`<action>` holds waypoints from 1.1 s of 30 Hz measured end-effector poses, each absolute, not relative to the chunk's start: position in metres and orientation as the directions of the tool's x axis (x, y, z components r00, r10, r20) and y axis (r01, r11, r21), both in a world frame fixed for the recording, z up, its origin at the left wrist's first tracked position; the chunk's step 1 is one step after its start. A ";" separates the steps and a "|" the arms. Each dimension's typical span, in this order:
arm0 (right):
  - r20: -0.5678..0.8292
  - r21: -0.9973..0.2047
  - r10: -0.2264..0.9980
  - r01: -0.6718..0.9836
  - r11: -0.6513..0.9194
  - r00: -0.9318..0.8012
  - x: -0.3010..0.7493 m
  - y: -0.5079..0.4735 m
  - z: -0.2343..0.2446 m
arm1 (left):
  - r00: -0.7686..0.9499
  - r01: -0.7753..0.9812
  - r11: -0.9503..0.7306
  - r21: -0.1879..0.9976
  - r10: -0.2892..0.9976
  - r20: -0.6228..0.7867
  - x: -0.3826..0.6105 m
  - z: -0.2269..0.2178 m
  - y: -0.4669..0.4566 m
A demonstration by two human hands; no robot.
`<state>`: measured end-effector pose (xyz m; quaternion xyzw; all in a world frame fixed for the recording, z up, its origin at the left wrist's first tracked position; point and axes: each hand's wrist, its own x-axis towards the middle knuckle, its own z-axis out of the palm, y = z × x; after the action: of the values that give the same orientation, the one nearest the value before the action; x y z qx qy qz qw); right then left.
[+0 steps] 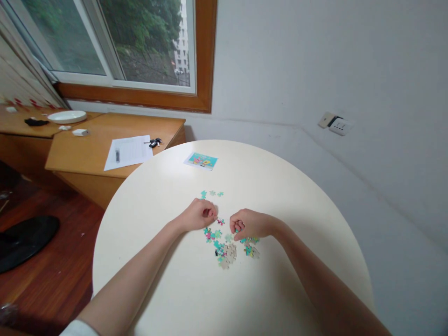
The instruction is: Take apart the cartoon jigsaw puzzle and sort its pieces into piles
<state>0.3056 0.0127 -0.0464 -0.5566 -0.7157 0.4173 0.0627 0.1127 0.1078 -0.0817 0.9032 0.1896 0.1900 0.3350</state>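
Note:
My left hand [201, 214] rests on the round cream table [168, 186] with its fingers curled; what they hold is hidden. My right hand [245, 224] lies a little to its right, fingers pinched on a small jigsaw piece. A loose pile of teal, pink and tan jigsaw pieces [229, 245] lies just below and between both hands. One small piece [220, 221] sits between the hands. A short row of three teal pieces [211, 193] lies just beyond my left hand. A colourful reference picture card [200, 160] lies near the table's far edge.
A wooden desk [87, 154] stands left of the table with a sheet of paper [128, 151], keys [154, 142] and a white plate [66, 116]. A window [140, 46] is behind it. A wall socket [338, 124] is at right. A black disc [24, 240] lies on the wood floor.

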 end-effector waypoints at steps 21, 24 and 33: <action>-0.069 -0.746 0.962 0.654 0.126 -0.264 0.277 -0.017 -0.058 | 0.852 0.207 -0.720 0.662 0.465 0.239 0.112 -0.080 0.106; -0.002 -0.729 0.979 0.671 0.140 -0.206 0.283 -0.015 -0.057 | 0.854 0.190 -0.730 0.656 0.453 0.256 0.112 -0.079 0.106; 0.189 -0.397 0.953 0.869 0.294 -0.236 0.300 -0.008 -0.067 | 0.857 0.192 -0.737 0.648 0.447 0.254 0.113 -0.080 0.106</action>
<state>0.2995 -0.0082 -0.0669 -0.5846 -0.7792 0.1048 0.2000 0.1129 0.1063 -0.0801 0.9100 0.1758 0.2011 0.3171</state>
